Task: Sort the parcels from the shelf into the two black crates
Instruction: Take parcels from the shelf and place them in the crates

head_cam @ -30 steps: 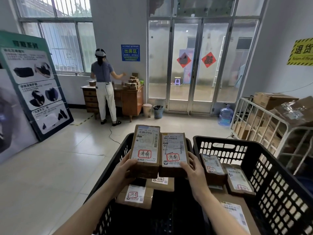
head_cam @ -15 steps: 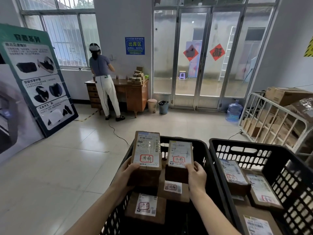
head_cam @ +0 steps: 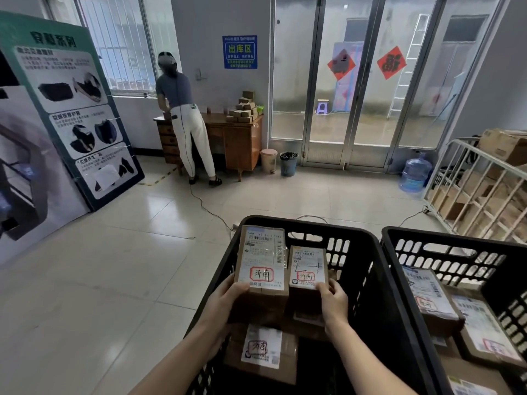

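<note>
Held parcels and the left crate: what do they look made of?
Larger parcel and smaller parcel: brown corrugated cardboard by the look, matte, with glossy paper labels, clear tape. Left crate: seemingly moulded black plastic, given its slotted walls and slight sheen.

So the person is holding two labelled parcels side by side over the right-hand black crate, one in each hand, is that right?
Not quite. The head view shows the two parcels, one in the left hand and one in the right hand, held side by side over the left-hand black crate, not the right-hand black crate. The larger parcel is on the left, the smaller parcel on the right.
</note>
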Demonstrator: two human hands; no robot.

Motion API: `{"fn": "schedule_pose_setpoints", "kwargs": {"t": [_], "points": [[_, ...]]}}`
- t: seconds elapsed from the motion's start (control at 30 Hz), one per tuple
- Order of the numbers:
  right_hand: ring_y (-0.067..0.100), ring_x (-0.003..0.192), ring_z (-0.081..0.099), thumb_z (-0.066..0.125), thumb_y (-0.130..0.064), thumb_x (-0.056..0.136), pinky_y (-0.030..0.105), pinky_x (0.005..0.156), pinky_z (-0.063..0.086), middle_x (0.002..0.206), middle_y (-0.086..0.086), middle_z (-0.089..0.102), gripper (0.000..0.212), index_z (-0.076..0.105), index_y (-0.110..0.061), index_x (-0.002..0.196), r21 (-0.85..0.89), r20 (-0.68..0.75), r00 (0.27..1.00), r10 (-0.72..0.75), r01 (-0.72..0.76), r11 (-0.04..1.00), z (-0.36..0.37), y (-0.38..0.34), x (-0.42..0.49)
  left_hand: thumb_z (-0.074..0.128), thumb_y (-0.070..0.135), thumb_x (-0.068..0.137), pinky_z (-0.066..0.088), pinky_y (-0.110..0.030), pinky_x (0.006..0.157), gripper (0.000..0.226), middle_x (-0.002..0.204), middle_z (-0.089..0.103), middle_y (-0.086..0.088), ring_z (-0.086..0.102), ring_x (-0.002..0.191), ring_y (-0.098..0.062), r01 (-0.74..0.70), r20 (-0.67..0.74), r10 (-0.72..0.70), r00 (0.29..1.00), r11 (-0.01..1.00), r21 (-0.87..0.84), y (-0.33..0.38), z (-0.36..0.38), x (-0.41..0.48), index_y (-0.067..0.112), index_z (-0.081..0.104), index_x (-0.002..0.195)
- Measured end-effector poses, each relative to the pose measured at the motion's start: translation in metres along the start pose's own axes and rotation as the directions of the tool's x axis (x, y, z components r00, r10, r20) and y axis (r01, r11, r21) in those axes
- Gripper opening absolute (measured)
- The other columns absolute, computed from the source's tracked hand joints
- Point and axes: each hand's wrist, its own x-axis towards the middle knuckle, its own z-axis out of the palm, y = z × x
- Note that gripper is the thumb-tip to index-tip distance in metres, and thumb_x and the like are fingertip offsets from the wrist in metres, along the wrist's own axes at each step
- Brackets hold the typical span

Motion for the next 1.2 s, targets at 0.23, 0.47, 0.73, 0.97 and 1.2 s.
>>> {"fn": "schedule_pose_setpoints", "kwargs": {"t": [0.23,0.47,0.73,0.97,1.2], "points": [[0.017,0.092,0.054,0.049,-0.012,0.092,0.028,0.07,0.045,0.12,0.01,0.056,0.05,0.035,-0.008,0.14,-0.041,0.083,0.997,0.0,0.003,0.999,-0.006,0.003,0.006,0.051,0.025,0.09,0.054,-0.029,0.065,0.033,0.107,0.065,-0.007,0.063,0.095,-0.018,0.014,-0.013,-0.014,1.0,1.0,-0.001,-0.001,0.0,0.006,0.019,0.054,0.122],[0.018,0.14,0.019,0.072,-0.04,0.075,0.037,0.117,0.016,0.15,0.0,0.025,0.088,0.026,-0.015,0.145,-0.697,0.387,0.862,-0.328,0.506,0.508,-0.016,-0.017,0.011,0.05,0.024,0.09,0.053,-0.036,0.075,0.037,0.109,0.062,-0.009,0.059,0.097,-0.022,0.028,0.001,-0.028,1.0,0.999,-0.024,0.003,0.004,0.01,0.015,0.051,0.126],[0.015,0.142,0.02,0.071,-0.028,0.079,0.021,0.112,0.017,0.152,0.004,0.025,0.082,0.026,-0.007,0.144,-0.747,0.589,0.775,-0.228,0.63,0.212,-0.023,-0.042,0.018,0.065,0.031,0.076,0.051,-0.03,0.065,0.051,0.107,0.063,-0.009,0.06,0.095,-0.021,0.03,0.026,-0.029,0.999,0.999,-0.022,0.001,0.003,0.015,0.015,0.052,0.123],[0.014,0.143,0.018,0.073,-0.026,0.077,0.02,0.112,0.017,0.152,0.002,0.027,0.08,0.032,-0.008,0.143,-0.743,0.565,0.779,-0.271,0.624,0.243,-0.021,-0.035,0.022,0.06,0.03,0.078,0.051,-0.033,0.07,0.047,0.108,0.062,-0.008,0.059,0.097,-0.022,0.036,0.027,-0.035,0.999,0.999,-0.028,-0.002,0.004,0.024,0.017,0.052,0.122],[0.014,0.144,0.014,0.069,-0.029,0.079,0.025,0.114,0.02,0.155,0.001,0.021,0.082,0.024,-0.01,0.146,-0.779,0.56,0.798,-0.221,0.599,0.185,-0.02,-0.038,0.02,0.061,0.04,0.063,0.053,-0.039,0.08,0.061,0.113,0.063,-0.01,0.06,0.104,-0.026,0.024,0.053,-0.023,0.998,0.999,-0.025,-0.003,0.003,0.017,0.022,0.054,0.121]]}}
